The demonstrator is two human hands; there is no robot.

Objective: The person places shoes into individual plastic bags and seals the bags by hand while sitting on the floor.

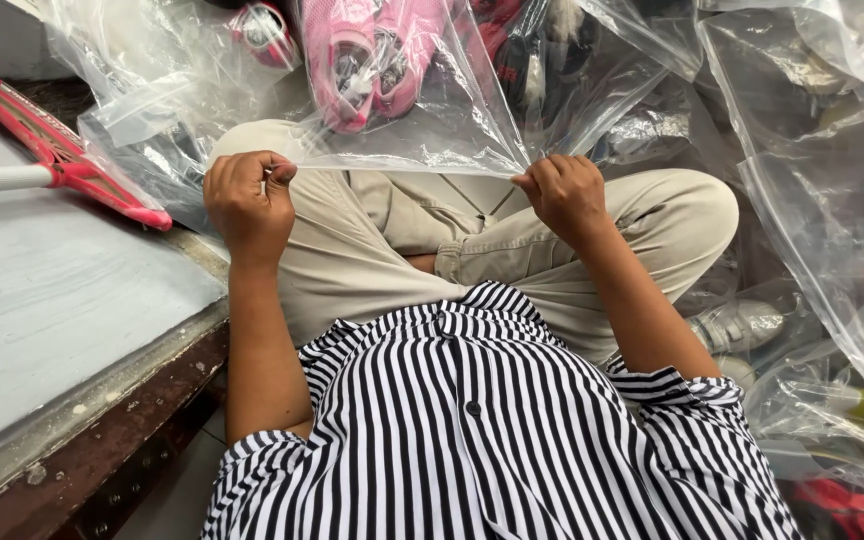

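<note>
Head view: both hands pinch the near edge of a clear plastic bag point(422, 120) holding pink shoes point(372, 50), left hand point(249, 205) and right hand point(564, 195) apart. It's stretched above crossed legs in beige trousers point(512, 250).

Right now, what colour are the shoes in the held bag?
Pink shoes, seen through the clear bag; head view.

Between the left hand point(249, 203) and right hand point(564, 192), the clear bag point(422, 125) holding pink shoes point(372, 55) blocks the way forward. Beneath its edge, the lap stays open. Loose plastic bags point(822, 200) crowd the right side. On the left, the grey counter point(42, 290) lies bare near a red tool point(72, 155).
</note>
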